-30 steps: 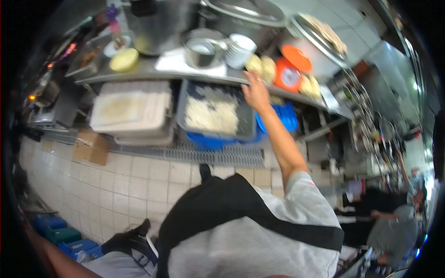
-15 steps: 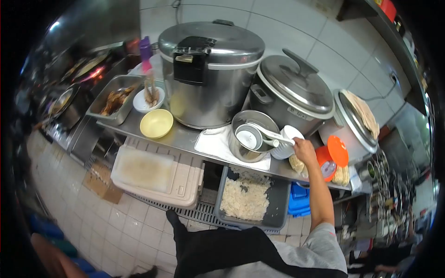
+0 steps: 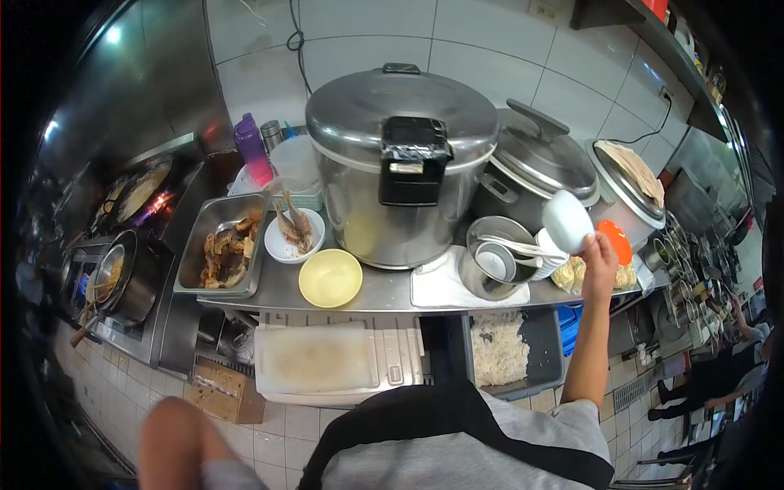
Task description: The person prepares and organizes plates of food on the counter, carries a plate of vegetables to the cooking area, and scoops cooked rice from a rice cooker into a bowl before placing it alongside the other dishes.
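Now, in the head view, the right hand [image 3: 600, 258] grasps a tilted white bowl [image 3: 565, 220], right of the big cooker [image 3: 392, 224]; moments ago it reached the bowl stack [image 3: 551, 258], so one is lifted. The left hand is unseen, its grip untellable.

No text, brand, number or sign can be read. Near the middle of the frame, a small pale patch [image 3: 406, 168] is seen on the black latch [image 3: 408, 192] of the large steel cooker [image 3: 347, 192]; it may be a label, but the view is too poor for any characters to be made out. At the upper right edge, only the lower part of a red object [image 3: 656, 6] on the shelf [image 3: 665, 53] is shown, and no lettering can be picked out there. Along the far right, any markings are left too small and blurred to be read.
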Available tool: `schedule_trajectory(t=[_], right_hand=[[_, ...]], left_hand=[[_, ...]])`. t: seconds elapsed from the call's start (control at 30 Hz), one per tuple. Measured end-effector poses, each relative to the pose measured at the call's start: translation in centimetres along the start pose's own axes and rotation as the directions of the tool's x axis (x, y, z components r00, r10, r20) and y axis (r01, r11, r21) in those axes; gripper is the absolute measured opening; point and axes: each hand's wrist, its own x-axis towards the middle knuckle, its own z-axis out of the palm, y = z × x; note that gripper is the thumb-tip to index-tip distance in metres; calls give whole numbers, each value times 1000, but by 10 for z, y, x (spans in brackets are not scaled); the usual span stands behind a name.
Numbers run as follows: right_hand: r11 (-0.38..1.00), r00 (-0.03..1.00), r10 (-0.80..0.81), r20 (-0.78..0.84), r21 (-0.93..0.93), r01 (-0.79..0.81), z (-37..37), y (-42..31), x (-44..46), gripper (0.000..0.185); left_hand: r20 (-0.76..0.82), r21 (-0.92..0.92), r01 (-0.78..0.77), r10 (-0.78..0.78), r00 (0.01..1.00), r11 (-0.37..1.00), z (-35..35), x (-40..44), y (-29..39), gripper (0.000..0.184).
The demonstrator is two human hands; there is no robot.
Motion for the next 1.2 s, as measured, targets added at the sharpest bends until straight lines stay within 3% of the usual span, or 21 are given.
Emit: schedule_trajectory(t=[0.07, 0.13, 0.17, 0.2, 0.27, 0.3, 0.37, 0.43, 0.47, 0.57, 0.67, 0.8, 0.83, 0.87, 0.9, 0.93, 0.97, 1.0, 1.03, 1.1, 1.2], right_hand=[[944, 966, -149, 211, -260, 202, 44, -45, -29, 15], [740, 692, -543, 477, -119, 662, 103, -77, -45, 8], [587, 533, -607, 590, -120, 801, 130, -93, -51, 9], [493, 393, -642, 658, -38, 869, 153, -100, -57, 12], [370, 129, -609, 783, 136, 919, 193, -98, -68, 20], [346, 12, -553, 833, 217, 913, 207, -94, -70, 25], [324, -13, -563, 826, 236, 916, 228, -92, -57, 26], [283, 10, -572, 820, 187, 941, 238, -99, -22, 23], [164, 9, -566, 825, 102, 981, 237, -98, 2, 23], [-69, 2, -500, 866, -42, 997, 244, -82, 66, 24], [-74, -218, -432, 875, 206, 976, 254, -76, 101, 20], [-188, -355, -518, 778, 301, 935, 273, -121, 162, 19], [-146, -269, -626, 732, 229, 962, 281, -144, 187, 13], [517, 151, -544, 826, 187, 835, 291, -170, 217, 18], [928, 543, -357, 761, 221, 300, 300, -196, 248, 24], [632, 374, -486, 790, 22, 775, 301, -232, 304, 28], [98, 165, -494, 854, -134, 986, 300, -255, 351, 33], [-25, 446, -519, 729, -535, 844, 307, -257, 358, 28], [-154, 439, -538, 720, -595, 789, 306, -252, 378, 27], [-252, 370, -558, 742, -577, 776, 303, -234, 385, 28], [28, 544, -357, 759, -574, 819, 268, -196, 328, 37]], left_hand=[[-288, -90, 321, -333, 898, 943, 11, -35, -8, 59], [-258, -575, 601, -820, 512, 556, 54, -69, -31, 59], [-24, -814, 540, -941, 338, 215, 84, -84, -47, 59], [274, -928, 324, -926, 261, -183, 112, -101, -62, 68], [441, -897, 92, -875, 199, -431, 157, -120, -70, 83], [458, -888, 23, -880, 124, -459, 168, -126, -68, 87], [470, -795, -410, -881, 50, -448, 173, -146, -68, 89], [386, -861, -321, -918, 90, -394, 167, -160, -70, 89], [338, -891, -281, -934, 115, -357, 164, -163, -73, 90], [269, -935, -255, -961, -65, -245, 155, -187, -77, 86], [231, -946, -282, -943, -239, -160, 149, -214, -77, 84], [63, -976, -218, -964, -257, -6, 142, -236, -73, 80], [31, -979, -202, -964, -265, 24, 140, -236, -75, 79], [3, -981, -188, -961, -276, 51, 141, -236, -76, 78], [-14, -981, -180, -961, -275, 66, 142, -235, -80, 78], [-30, -981, -175, -962, -273, 80, 143, -232, -86, 78], [-44, -981, -171, -962, -269, 93, 145, -228, -93, 77], [-63, -987, -127, -956, -286, 103, 148, -223, -99, 77], [-82, -987, -114, -962, -262, 115, 151, -220, -106, 78], [-92, -991, -79, -972, -215, 111, 154, -218, -119, 79], [-89, -988, -114, -989, -116, 102, 144, -213, -146, 84]])
